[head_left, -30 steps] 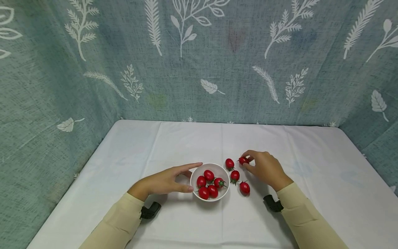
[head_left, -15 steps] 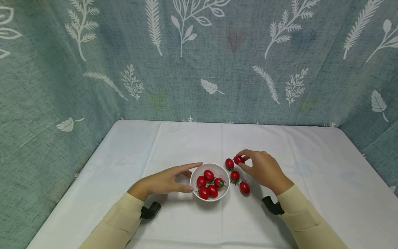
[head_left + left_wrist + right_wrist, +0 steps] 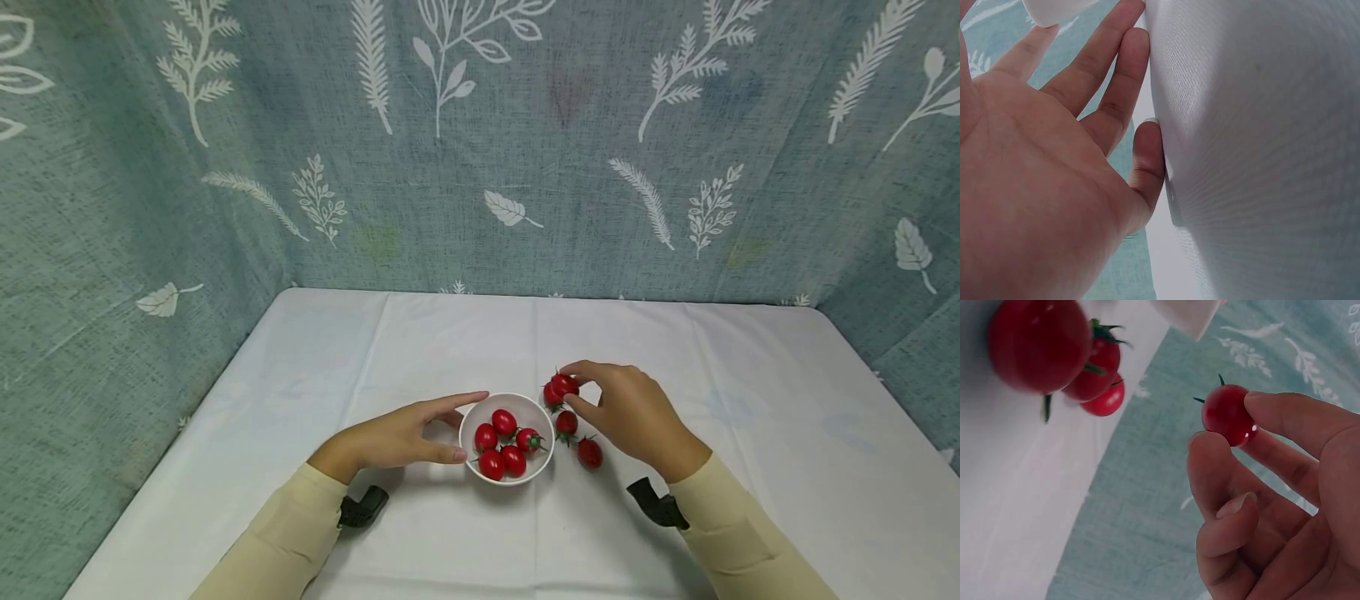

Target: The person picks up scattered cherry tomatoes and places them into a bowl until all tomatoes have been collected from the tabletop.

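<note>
My right hand (image 3: pixel 633 412) pinches a cherry tomato (image 3: pixel 1227 415) between thumb and fingertips, its green stem pointing away from the hand. In the head view this tomato overlaps another cherry tomato (image 3: pixel 551 395) on the table. My left hand (image 3: pixel 401 435) is beside a white bowl (image 3: pixel 467 465), index finger and thumb touching its rim with the fingers nearly straight. The left wrist view shows a fingertip against the bowl's underside (image 3: pixel 1054 11). Several cherry tomatoes (image 3: pixel 491 464) lie in the bowl.
Two more cherry tomatoes, one close to the bowl (image 3: pixel 566 422) and one nearer the front (image 3: pixel 590 453), lie on the white tablecloth (image 3: pixel 420 542). A blue-green curtain (image 3: pixel 480 242) with white leaf prints hangs behind the table. Black wrist straps (image 3: pixel 660 502) sit at the sleeves.
My right hand has moved left with the pinched tomato, from right of the loose tomatoes to over the farthest one. The left hand and bowl have stayed in place.
</note>
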Tool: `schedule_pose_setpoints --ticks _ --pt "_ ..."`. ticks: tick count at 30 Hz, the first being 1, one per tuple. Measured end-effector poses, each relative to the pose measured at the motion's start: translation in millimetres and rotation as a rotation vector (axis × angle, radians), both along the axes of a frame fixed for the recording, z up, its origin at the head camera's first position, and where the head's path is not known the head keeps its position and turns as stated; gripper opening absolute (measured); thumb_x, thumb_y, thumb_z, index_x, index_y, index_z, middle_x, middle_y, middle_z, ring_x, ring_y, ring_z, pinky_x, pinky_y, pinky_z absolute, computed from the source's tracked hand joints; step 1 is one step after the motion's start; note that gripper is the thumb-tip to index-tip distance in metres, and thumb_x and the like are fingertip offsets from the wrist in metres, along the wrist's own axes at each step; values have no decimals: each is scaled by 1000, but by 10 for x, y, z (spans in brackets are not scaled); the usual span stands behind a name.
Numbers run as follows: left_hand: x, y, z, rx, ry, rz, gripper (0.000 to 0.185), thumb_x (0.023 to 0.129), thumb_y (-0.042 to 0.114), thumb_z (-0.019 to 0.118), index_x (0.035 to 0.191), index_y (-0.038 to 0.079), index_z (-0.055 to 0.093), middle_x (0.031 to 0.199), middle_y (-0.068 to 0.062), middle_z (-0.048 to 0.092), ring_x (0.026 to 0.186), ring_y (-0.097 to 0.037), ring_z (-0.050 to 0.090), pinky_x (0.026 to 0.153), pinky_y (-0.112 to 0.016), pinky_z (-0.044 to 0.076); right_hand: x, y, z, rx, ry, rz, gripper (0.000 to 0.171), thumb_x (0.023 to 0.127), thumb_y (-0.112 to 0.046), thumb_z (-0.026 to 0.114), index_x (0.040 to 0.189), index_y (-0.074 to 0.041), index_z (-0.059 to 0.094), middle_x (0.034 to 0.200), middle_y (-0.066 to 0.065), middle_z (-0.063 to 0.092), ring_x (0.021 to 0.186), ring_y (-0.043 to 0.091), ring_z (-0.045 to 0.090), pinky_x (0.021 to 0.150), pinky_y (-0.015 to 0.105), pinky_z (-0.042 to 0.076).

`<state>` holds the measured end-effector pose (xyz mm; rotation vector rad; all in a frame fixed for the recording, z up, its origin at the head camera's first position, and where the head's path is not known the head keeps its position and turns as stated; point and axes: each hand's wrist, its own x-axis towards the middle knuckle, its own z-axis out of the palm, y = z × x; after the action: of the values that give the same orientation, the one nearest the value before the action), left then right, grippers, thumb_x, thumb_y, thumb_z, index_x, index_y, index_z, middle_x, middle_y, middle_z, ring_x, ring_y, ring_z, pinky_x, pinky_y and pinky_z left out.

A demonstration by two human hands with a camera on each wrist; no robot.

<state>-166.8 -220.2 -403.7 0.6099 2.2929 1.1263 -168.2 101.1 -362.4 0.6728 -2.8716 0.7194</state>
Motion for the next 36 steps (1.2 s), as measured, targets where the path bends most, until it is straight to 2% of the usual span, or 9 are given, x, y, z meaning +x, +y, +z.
schedule_pose_setpoints --ticks 13,18,21,24,29,32,36 --pt "-5 -4 -5 9 3 -9 74 91 37 73 153 46 34 139 5 57 131 -21 50 112 -68 29 108 -139 -22 -69 103 71 37 85 -21 81 121 -20 72 102 -5 75 52 2 46 48 20 42" --pt "-6 -7 -9 9 -3 -9 73 91 38 73 153 47 33 141 5 56 132 -21 50 112 -68 30 149 -232 -86 -55 121 118 36 85 -22 81 119 -19 73 109 -4 75 73 9 64 64 21 52" --pt "-4 -7 -6 6 -6 -7 73 91 38 73 152 47 33 141 5 56 133 -21 50 111 -68 30 176 -279 -110 -50 110 128 36 84 -23 82 119 -19 73 108 -4 75 83 12 68 68 21 54" --pt "-1 -8 0 4 -6 -6 73 91 38 72 152 47 33 142 5 55 133 -22 50 111 -69 30 201 -312 -122 -35 85 130 37 84 -24 82 119 -20 73 108 -5 75 73 10 61 61 19 49" --pt "3 -10 12 -7 -8 1 73 91 40 73 151 50 33 140 7 56 133 -20 49 112 -68 29 223 -351 -148 -5 58 160 40 85 -25 81 123 -20 72 94 -7 74 60 6 45 54 18 40" --pt "6 -14 14 -13 -5 5 73 90 40 73 151 51 33 139 8 56 133 -20 49 112 -68 30 224 -369 -176 -2 57 187 41 84 -25 82 124 -18 71 87 -7 73 60 4 46 54 17 41" --pt "8 -16 6 -9 1 -1 73 91 40 73 151 50 33 142 8 55 133 -21 49 111 -68 30 225 -388 -213 3 67 207 40 83 -25 83 121 -18 72 95 -5 76 68 6 58 61 19 48"
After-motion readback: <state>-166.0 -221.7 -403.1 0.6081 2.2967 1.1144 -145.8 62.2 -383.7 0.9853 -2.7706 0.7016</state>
